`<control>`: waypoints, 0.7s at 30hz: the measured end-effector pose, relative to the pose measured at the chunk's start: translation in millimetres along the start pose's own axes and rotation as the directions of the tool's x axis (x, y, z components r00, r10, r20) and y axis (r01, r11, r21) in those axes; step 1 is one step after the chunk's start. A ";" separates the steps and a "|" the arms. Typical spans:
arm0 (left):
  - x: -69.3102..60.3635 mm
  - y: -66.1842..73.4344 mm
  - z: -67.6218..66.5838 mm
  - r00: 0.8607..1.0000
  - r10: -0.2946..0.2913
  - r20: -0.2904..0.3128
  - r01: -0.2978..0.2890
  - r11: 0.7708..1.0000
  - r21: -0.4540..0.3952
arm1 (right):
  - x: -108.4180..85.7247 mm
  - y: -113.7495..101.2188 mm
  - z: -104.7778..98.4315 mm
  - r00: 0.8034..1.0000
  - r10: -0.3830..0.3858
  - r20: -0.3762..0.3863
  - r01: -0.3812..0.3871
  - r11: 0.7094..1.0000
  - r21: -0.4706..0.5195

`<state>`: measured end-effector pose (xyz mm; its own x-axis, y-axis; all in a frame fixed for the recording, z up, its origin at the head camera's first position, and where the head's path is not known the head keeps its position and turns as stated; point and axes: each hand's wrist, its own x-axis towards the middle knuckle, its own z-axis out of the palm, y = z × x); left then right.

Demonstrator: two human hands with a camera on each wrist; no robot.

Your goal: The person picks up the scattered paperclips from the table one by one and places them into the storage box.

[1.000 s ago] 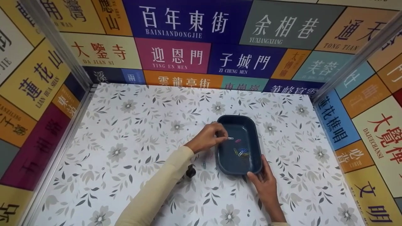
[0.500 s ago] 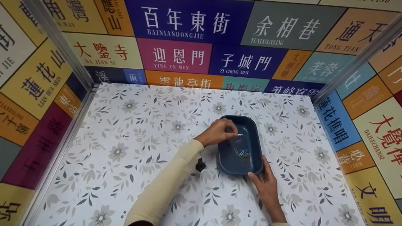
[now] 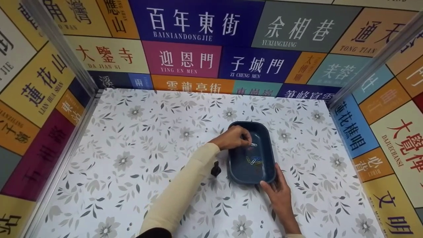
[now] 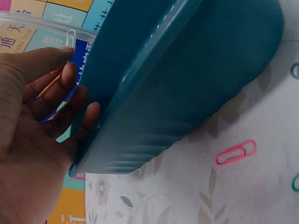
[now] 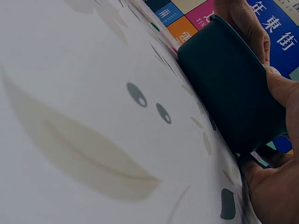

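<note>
My left hand (image 3: pixel 233 137) is over the far left part of a dark blue plastic tray (image 3: pixel 244 173). Thumb and forefinger pinch a white paper clip (image 4: pixel 70 38), held up above the tray's floor. Inside the tray lie several coloured paper clips (image 3: pixel 253 161), yellow, blue and white, with a pink one (image 3: pixel 250 148) farther back. My right hand (image 3: pixel 279 193) grips the tray's near right corner. In the right wrist view its thumb (image 5: pixel 280 88) lies at the rim and other fingers reach low on the tray's wall (image 5: pixel 229 84).
Outside the tray, a pink paper clip (image 4: pixel 236 152) and a partly seen green paper clip (image 4: pixel 295 183) lie on the flower-patterned tabletop (image 3: pixel 158 142). Panels with large lettering (image 3: pixel 185 59) wall in the back and both sides. A black piece (image 3: pixel 215 169) shows by the left wrist.
My left hand has moved right from the tray's left rim to above its inside, carrying the white paper clip. The right hand and the tray stay in place.
</note>
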<state>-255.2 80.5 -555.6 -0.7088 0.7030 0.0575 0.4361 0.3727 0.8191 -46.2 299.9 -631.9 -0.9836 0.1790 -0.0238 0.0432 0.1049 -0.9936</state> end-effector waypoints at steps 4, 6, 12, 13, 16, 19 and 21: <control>4.0 -0.6 1.0 0.999 -0.031 0.025 0.032 0.999 -0.038 | -0.1 1.4 0.4 1.000 0.009 -0.002 -0.009 1.000 -0.006; 5.9 0.3 1.7 0.999 -0.040 0.037 0.042 0.998 -0.055 | 0.0 1.1 0.3 1.000 0.016 0.001 -0.016 1.000 -0.008; 15.3 -2.1 6.9 0.997 -0.045 0.070 0.047 0.998 -0.037 | -0.5 0.3 -0.4 0.999 0.036 0.009 -0.036 0.999 -0.025; 17.2 -3.2 7.8 0.996 -0.047 0.076 0.050 0.998 -0.027 | -0.5 0.4 -0.3 0.999 0.038 0.008 -0.037 0.999 -0.025; 26.7 -13.3 14.1 0.994 -0.058 0.095 0.057 0.998 0.009 | -0.3 0.3 0.2 0.999 0.035 0.004 -0.035 0.999 -0.015; 39.2 -28.6 23.4 0.992 -0.047 0.115 0.042 0.998 0.048 | -0.4 0.0 0.3 0.999 0.032 0.001 -0.032 0.999 -0.022; 47.2 -38.4 30.4 0.991 -0.032 0.128 0.023 0.997 0.075 | -0.6 0.0 0.2 1.000 0.031 -0.002 -0.031 0.999 -0.025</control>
<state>-288.5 117.9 -601.7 -0.6457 0.7624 -0.0424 0.4603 0.4330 0.7750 -45.7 299.6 -631.9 -0.9814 0.1839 -0.0547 0.0782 0.1235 -0.9893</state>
